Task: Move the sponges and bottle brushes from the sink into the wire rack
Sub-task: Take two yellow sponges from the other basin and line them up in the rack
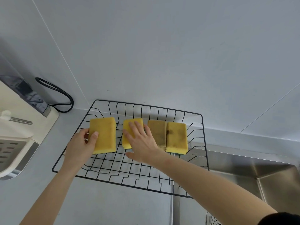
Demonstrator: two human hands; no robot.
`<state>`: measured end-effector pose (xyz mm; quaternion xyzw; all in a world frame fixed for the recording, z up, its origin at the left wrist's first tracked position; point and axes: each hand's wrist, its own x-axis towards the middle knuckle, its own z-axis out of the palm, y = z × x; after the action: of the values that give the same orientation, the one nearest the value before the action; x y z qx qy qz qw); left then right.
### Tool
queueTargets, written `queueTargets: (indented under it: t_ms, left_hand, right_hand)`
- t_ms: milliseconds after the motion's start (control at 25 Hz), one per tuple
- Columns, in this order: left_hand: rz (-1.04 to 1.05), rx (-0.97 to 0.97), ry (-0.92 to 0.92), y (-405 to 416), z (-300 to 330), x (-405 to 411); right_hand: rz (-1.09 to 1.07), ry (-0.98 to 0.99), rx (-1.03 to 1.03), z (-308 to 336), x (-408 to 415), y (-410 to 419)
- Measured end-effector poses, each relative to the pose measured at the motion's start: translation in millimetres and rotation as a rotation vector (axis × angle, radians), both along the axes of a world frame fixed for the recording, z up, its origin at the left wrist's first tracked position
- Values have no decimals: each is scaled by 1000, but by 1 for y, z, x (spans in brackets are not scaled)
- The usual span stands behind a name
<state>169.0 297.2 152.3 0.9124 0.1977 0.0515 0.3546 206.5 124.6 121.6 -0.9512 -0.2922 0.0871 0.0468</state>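
**Four sponges in rack, both hands on them**

Head view: black wire rack on grey counter, its right end over the sink. Four yellow sponges lie in a row inside.

Left hand pinches the leftmost sponge, thumb on top, fingers hidden at its left edge.

Right hand lies flat, fingers spread, on the second sponge.

Third sponge and fourth sponge touch, both stained.

No brushes visible.

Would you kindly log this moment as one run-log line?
left hand: grips leftmost sponge | right hand: flat on second sponge | wire rack: four sponges | brushes: none visible
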Motion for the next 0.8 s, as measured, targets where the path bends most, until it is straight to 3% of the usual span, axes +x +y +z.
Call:
queueTargets:
  t_ms: [280, 480, 800]
  left_hand:
    - [-8, 11, 5, -3, -2, 5]
    - [-7, 29, 37, -5, -9, 9]
    - [-45, 151, 109, -10, -21, 21]
  right_hand:
    - [-105, -170, -101, -23, 2, 2]
    - [-107, -233, -23, -20, 6, -6]
    - [2, -111, 103, -22, 11, -33]
